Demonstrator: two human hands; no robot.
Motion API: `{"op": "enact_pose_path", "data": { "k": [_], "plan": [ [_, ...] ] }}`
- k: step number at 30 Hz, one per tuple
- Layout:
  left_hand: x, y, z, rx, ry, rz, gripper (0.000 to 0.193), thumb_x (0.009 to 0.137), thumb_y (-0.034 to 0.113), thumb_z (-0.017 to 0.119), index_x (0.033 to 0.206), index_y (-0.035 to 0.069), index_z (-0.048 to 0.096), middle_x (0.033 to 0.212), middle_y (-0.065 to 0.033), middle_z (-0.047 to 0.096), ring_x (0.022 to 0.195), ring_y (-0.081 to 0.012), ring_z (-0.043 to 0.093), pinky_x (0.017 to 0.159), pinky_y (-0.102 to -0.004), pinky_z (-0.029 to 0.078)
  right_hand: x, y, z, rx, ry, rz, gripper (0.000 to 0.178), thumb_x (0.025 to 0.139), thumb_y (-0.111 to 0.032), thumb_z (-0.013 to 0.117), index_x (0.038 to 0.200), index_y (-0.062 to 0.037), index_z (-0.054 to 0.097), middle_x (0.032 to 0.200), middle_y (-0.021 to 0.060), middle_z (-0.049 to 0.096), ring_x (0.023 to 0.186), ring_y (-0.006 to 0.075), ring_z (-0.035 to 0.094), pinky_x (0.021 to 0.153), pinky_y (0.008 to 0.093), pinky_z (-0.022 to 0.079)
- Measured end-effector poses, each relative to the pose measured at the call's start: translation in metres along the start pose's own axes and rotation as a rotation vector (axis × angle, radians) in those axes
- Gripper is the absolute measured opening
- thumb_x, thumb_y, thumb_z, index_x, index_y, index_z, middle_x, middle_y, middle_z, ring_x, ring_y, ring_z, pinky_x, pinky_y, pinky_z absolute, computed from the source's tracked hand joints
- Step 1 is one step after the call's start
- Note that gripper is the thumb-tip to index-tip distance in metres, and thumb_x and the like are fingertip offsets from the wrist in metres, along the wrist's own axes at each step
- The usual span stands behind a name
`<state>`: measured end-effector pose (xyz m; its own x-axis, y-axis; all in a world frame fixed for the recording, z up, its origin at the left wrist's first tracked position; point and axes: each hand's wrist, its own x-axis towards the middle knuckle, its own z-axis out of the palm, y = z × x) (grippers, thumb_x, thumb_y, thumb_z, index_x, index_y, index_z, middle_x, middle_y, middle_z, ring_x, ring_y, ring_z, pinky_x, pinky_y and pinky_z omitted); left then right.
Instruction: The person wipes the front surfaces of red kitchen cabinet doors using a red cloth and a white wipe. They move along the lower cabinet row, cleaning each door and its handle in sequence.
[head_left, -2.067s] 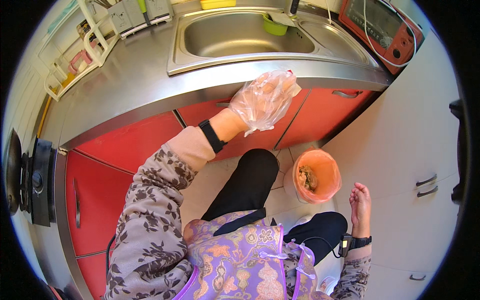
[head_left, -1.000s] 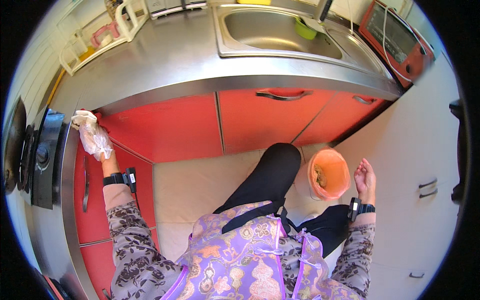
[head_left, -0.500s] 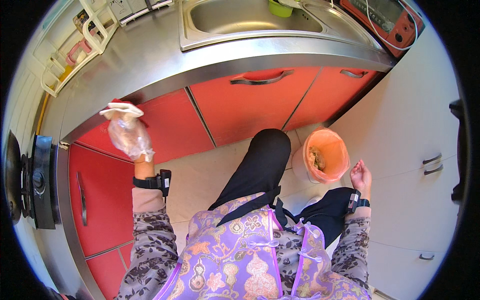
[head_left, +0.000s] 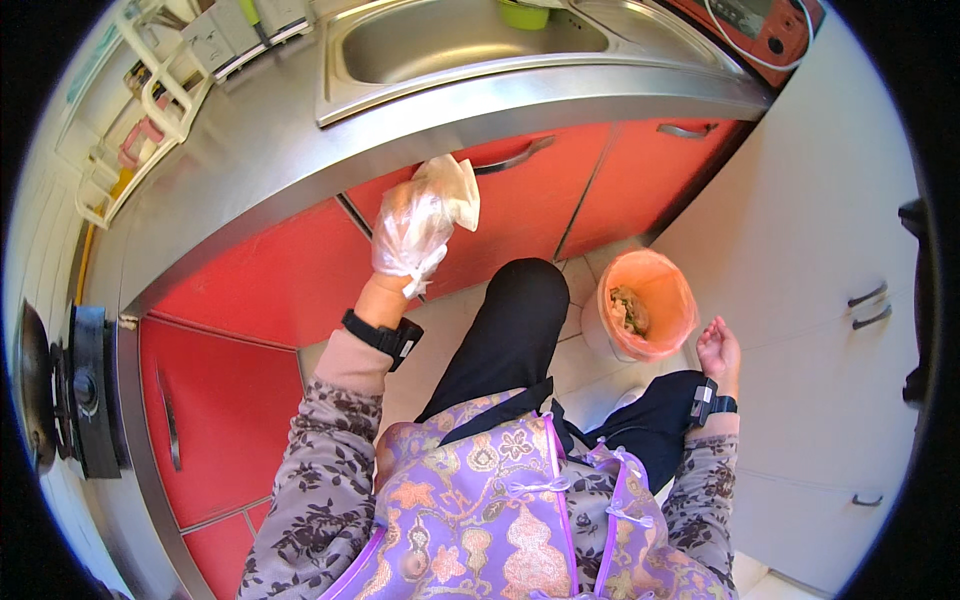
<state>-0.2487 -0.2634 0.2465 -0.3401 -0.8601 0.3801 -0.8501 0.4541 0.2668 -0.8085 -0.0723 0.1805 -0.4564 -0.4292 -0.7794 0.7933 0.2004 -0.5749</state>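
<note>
My left hand [head_left: 408,225] wears a clear plastic glove tied at the wrist. Its fingers are closed on a folded cream-coloured cloth [head_left: 462,190], which lies against the red cabinet door [head_left: 515,215] just below the counter edge and beside the dark door handle [head_left: 515,158]. The glove and cloth partly cover the fingers. My right hand [head_left: 718,352] is bare and hangs beside my knee, its fingers loosely bent with nothing in them. Close to it stands a waste bin [head_left: 606,335] lined with an orange bag [head_left: 672,300], with some food scraps [head_left: 630,312] inside.
Above the doors runs a steel counter [head_left: 270,170] with a sink [head_left: 440,60] holding a green bowl [head_left: 524,14]. A white rack [head_left: 165,110] stands at far left, a stove [head_left: 92,390] below it. White cabinets [head_left: 800,260] bound the right side.
My left hand has moved right with the cloth, from the left cabinet door to the middle one near its handle. The right hand stays about where it was. The view has shifted slightly.
</note>
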Motion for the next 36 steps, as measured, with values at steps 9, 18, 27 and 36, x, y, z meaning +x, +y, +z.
{"op": "enact_pose_path", "data": {
  "k": [9, 18, 27, 36],
  "plan": [
    [-0.018, -0.002, -0.091, -0.505, 0.508, -0.409, 0.033, 0.084, 0.014, 0.073, 0.113, 0.003, 0.06, 0.109, -0.0164, 0.065, 0.096, -0.0344, 0.065, 0.086, -0.0458, 0.052, 0.046, -0.028, -0.007, -0.046, -0.129, 0.008, 0.018, 0.091, -0.006, 0.06, 0.109, -0.0019, 0.06, 0.084, 0.0039, 0.061, 0.073, 0.0133, 0.058, 0.065, 0.0234, 0.049],
    [0.013, 0.033, -0.06, 0.413, 0.473, 0.176, 0.044, 0.093, 0.016, 0.065, 0.134, 0.006, 0.052, 0.135, -0.0192, 0.053, 0.122, -0.037, 0.052, 0.102, -0.0471, 0.042, 0.064, -0.045, -0.032, -0.056, -0.155, -0.005, 0.016, 0.09, -0.006, 0.059, 0.106, -0.0046, 0.063, 0.086, 0.0039, 0.062, 0.075, 0.0123, 0.057, 0.065, 0.0236, 0.048],
    [0.106, 0.095, 0.007, 0.578, 0.337, 0.376, 0.053, 0.085, 0.017, 0.069, 0.135, 0.012, 0.052, 0.136, -0.0215, 0.052, 0.117, -0.0444, 0.055, 0.094, -0.0528, 0.047, 0.056, -0.051, -0.007, -0.068, -0.19, 0.008, 0.018, 0.089, -0.006, 0.058, 0.106, -0.0049, 0.063, 0.088, 0.0032, 0.062, 0.077, 0.0114, 0.056, 0.066, 0.023, 0.048],
    [0.18, 0.153, 0.094, 0.63, 0.148, 0.466, 0.065, 0.08, 0.036, 0.069, 0.141, 0.024, 0.049, 0.151, -0.0083, 0.038, 0.131, -0.0329, 0.043, 0.104, -0.0483, 0.036, 0.061, -0.061, 0.01, -0.073, -0.177, -0.007, 0.017, 0.089, -0.007, 0.059, 0.105, -0.0067, 0.063, 0.088, 0.0026, 0.061, 0.078, 0.0112, 0.056, 0.066, 0.023, 0.047]
  ]
}}
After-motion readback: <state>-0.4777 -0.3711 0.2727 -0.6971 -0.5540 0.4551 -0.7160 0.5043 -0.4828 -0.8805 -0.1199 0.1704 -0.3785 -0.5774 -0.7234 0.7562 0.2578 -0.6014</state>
